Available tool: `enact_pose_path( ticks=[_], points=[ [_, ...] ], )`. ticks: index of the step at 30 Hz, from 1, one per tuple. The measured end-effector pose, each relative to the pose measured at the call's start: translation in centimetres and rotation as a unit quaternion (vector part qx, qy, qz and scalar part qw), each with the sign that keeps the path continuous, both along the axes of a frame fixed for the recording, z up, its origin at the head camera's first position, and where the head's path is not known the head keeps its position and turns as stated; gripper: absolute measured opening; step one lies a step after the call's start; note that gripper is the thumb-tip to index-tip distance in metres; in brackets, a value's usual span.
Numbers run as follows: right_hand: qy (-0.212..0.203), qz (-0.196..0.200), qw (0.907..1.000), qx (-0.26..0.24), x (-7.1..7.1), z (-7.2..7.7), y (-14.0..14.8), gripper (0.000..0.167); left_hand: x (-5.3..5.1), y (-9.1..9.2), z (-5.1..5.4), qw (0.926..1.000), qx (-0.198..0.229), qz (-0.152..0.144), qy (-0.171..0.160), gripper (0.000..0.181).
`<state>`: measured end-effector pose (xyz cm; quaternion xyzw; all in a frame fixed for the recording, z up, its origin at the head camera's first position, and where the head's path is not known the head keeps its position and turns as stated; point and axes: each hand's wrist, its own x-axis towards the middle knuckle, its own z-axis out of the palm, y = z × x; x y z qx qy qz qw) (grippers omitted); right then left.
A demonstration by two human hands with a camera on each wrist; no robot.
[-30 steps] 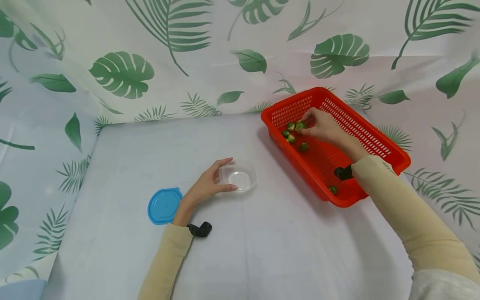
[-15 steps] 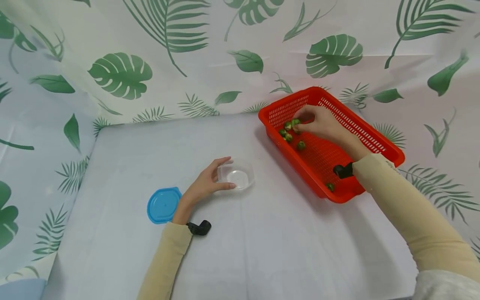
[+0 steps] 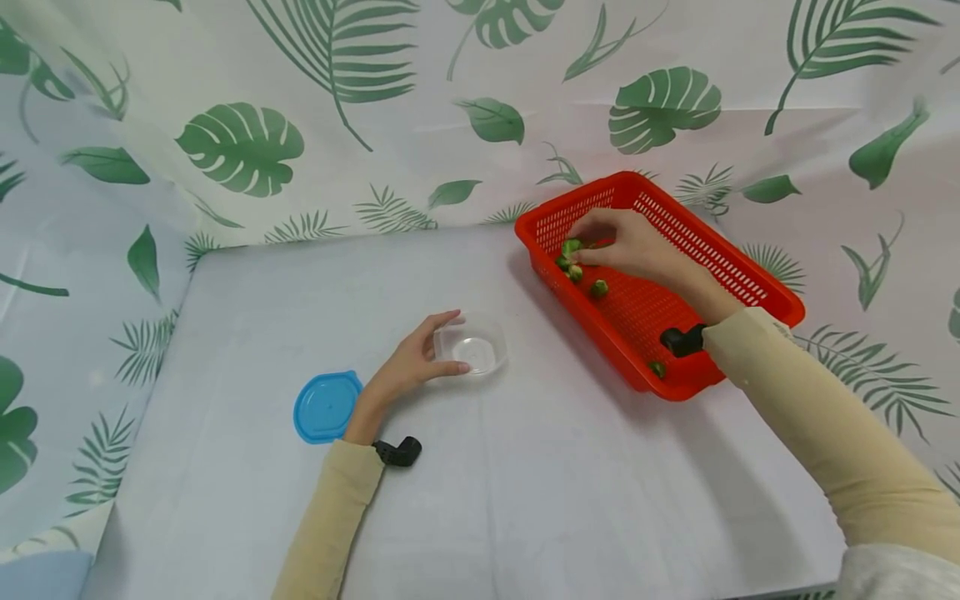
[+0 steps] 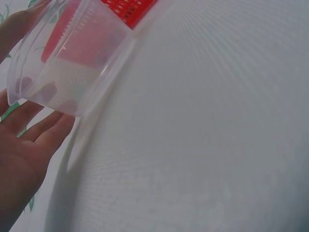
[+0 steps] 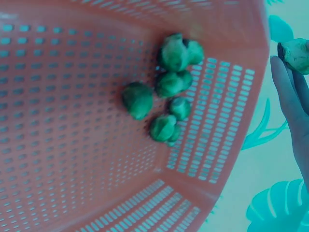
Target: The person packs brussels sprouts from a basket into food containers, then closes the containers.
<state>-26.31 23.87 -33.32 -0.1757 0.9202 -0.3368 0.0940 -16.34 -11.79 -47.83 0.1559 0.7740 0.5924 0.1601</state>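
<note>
My left hand [image 3: 412,362] holds a clear plastic container [image 3: 491,340], its thumb and fingers on either side of the wall. In the left wrist view the container [image 4: 82,53] shows nothing inside. Over the far left part of a red basket [image 3: 592,321], my right hand [image 3: 637,246] pinches a Brussels sprout [image 5: 295,55]; in the right wrist view the sprout appears beyond the basket's rim. Several loose sprouts [image 5: 137,100] lie on the basket floor near one end wall. A lone sprout [image 3: 657,369] sits at the basket's near end.
A blue lid [image 3: 327,407] lies flat on the white-covered table [image 3: 420,517], just left of the left wrist. Behind the table hangs a leaf-print cloth [image 3: 420,125]. The basket's raised walls stand around the right hand's work area.
My right hand has shifted left within the basket, carrying the pinched sprout toward the left wall. The left hand and the container stay in place; the head view has turned slightly.
</note>
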Motion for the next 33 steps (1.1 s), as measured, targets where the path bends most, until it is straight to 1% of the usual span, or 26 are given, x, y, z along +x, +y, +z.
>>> enact_pose_path(
  ticks=[7,12,16,23,26,30,33],
  points=[
    [-0.004,0.023,0.9997,0.001,1.0,0.7,-1.8,0.029,0.0,0.0,0.1,1.0,-0.001,0.001,0.002,0.089],
    [-0.005,0.036,0.9993,-0.004,1.6,0.9,-3.1,0.028,0.0,0.0,-0.1,1.0,0.003,-0.003,0.001,0.088],
    [0.0,0.056,0.9984,-0.012,2.0,0.8,-4.3,0.026,-0.1,0.0,-0.3,0.9999,0.004,-0.009,0.006,0.088],
    [0.006,0.077,0.997,-0.01,2.4,0.1,-6.2,0.03,0.0,0.3,0.0,0.9998,-0.007,-0.016,0.013,0.089],
    [-0.003,0.091,0.9956,-0.018,2.7,-0.3,-6.8,0.03,0.0,0.4,0.1,0.9996,-0.017,-0.018,0.015,0.089],
    [-0.021,0.12,0.992,-0.032,3.2,-0.8,-7.8,0.03,0.0,0.4,0.1,0.9993,-0.027,-0.018,0.016,0.089],
    [-0.029,0.14,0.9892,-0.031,3.5,-1.1,-8.4,0.03,0.0,0.5,0.0,0.9993,-0.028,-0.019,0.017,0.089]
  ],
)
